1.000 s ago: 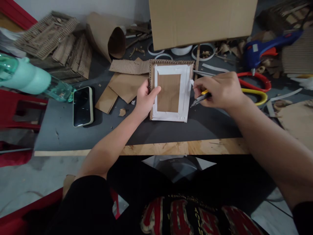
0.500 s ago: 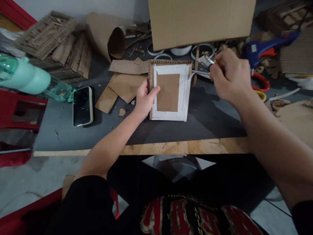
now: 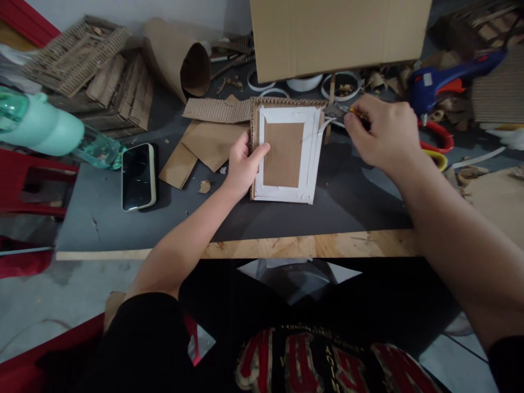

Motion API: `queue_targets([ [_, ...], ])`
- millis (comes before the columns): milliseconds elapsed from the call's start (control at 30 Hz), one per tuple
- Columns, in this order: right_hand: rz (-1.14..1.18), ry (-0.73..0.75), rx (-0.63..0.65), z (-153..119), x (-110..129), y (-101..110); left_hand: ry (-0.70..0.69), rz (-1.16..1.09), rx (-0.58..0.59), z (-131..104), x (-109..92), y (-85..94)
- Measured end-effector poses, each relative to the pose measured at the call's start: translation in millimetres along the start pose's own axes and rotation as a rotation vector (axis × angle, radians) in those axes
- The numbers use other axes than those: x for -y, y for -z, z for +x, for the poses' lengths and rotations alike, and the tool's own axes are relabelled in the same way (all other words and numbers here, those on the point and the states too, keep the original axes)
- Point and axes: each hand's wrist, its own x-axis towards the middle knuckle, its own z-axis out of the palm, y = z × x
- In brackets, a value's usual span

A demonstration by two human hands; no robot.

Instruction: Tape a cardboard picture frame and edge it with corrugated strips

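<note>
A cardboard frame [image 3: 282,194] with white strips glued around its brown middle is held tilted up at the table's centre. My left hand [image 3: 244,161] grips its left edge, thumb lying over the front. Closed around the handle of a small flat brush [image 3: 336,112] is my right hand [image 3: 385,131]; the brush has a metal collar and some yellow on its handle. Its tip is at the frame's upper right corner, though blur hides whether they touch. A loose white strip [image 3: 323,126] sticks out from the frame's right edge, just below the brush.
Cardboard pieces [image 3: 213,144] and a phone [image 3: 138,177] lie left, by a green bottle [image 3: 57,128]. Stacked corrugated pieces [image 3: 114,93] stand behind. A large cardboard box [image 3: 339,38] and tape rolls [image 3: 305,83] are at the back. Right are a blue glue gun [image 3: 446,82] and red-yellow scissors [image 3: 444,142].
My right hand has moved slightly left and down, bringing the brush to the frame's upper right corner. My left hand keeps its grip on the frame, nearly still.
</note>
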Motion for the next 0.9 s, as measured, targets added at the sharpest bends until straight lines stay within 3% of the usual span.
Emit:
queue_targets([
  [267,0.223,-0.048,0.012,5,-5,-2,-0.007,-0.016,0.060,1,-5,-1.2],
  [467,0.728,-0.471,0.169,15,0,-13,0.003,-0.019,0.080,-1,-2,-4.2],
  [600,0.761,-0.515,0.118,22,-2,-10,-0.020,-0.010,0.071,-3,-5,-5.4],
  [700,0.880,-0.385,-0.048,21,-9,-6,-0.019,-0.016,0.078,-4,-8,-6.5],
  [767,0.887,-0.144,-0.160,14,-12,-2,-0.006,-0.027,0.081,-4,-9,-7.0],
  [833,0.696,0.133,-0.215,4,-12,1,0.001,-0.034,0.079,-4,-9,-7.1],
  [900,0.452,0.320,-0.183,-5,-12,2,0.002,-0.037,0.077,-3,-7,-6.6],
])
